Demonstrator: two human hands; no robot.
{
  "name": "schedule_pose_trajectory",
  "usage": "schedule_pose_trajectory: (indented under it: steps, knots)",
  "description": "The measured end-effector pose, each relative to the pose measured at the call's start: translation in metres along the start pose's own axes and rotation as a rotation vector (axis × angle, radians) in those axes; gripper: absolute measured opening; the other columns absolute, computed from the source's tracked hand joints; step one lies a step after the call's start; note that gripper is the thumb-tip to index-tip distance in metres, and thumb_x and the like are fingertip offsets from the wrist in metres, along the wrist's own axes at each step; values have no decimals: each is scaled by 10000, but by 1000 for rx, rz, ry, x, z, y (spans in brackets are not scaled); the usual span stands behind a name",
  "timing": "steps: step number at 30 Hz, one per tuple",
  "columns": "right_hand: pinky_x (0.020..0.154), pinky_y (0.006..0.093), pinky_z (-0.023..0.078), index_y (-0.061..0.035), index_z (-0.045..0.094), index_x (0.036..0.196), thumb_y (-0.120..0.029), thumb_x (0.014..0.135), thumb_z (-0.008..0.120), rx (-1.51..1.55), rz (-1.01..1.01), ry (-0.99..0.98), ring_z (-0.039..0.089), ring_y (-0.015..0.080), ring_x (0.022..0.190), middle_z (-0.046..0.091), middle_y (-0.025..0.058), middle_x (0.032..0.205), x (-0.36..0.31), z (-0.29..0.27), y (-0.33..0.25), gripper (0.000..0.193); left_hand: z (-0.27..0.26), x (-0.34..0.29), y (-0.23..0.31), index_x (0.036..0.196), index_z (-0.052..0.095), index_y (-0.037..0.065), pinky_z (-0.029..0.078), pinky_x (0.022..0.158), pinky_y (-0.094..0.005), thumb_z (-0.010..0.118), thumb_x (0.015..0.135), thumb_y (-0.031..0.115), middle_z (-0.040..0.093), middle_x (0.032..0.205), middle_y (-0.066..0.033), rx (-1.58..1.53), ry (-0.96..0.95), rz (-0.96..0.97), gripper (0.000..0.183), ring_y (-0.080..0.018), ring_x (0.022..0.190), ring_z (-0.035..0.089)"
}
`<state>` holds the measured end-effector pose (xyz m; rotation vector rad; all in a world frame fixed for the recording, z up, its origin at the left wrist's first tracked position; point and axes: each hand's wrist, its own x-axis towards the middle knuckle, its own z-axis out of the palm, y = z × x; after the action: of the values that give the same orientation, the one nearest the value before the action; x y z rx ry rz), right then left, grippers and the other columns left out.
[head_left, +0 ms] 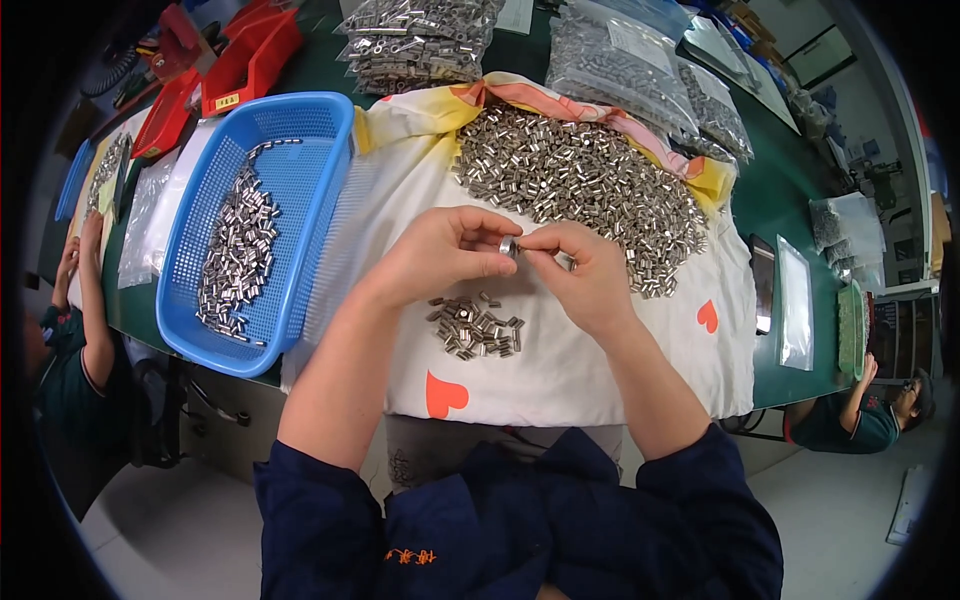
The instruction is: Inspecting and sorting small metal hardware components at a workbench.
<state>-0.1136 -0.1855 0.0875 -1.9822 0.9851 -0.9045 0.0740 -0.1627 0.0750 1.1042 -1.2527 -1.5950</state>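
Between thumb and fingers, my left hand [440,250] holds a small round silver metal piece [508,246]. My right hand [585,270] is closed in a pinch against the right side of that piece; whatever its fingertips grip is too small and covered to tell. Just beyond both hands, a large heap of short silver metal cylinders [570,165] is spread over a white cloth [540,385] with red hearts. A smaller pile of similar cylinders [475,328] lies on the cloth nearer me, below my left hand. More lie in a blue plastic basket [344,150] to the left.
Clear bags of metal parts [415,45] and further bags [620,65] stand at the back, with red bins [250,60] at the far left. A dark phone [763,285] and a flat plastic bag [795,305] lie right. One person [90,350] sits left, another [860,420] right.
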Motion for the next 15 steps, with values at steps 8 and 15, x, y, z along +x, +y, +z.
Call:
schedule_pose_trajectory:
  steps: [8,15]
  knots:
    - [663,314,461,-51,618,768,-19,679,628,-272,-211,48,573,236,744,613,66,766,-3,9,-1,96,1,0,-7,1030,587,-27,477,686,-195,698,718,18,616,862,-45,-34,36,-22,335,-71,764,575]
    - [657,295,461,-37,617,809,-45,702,633,-211,-155,76,580,219,719,612,74,760,-4,10,-3,109,4,0,-4,1005,600,-36,480,680,-205,711,710,32,632,842,-51,27,105,2,322,-76,750,585]
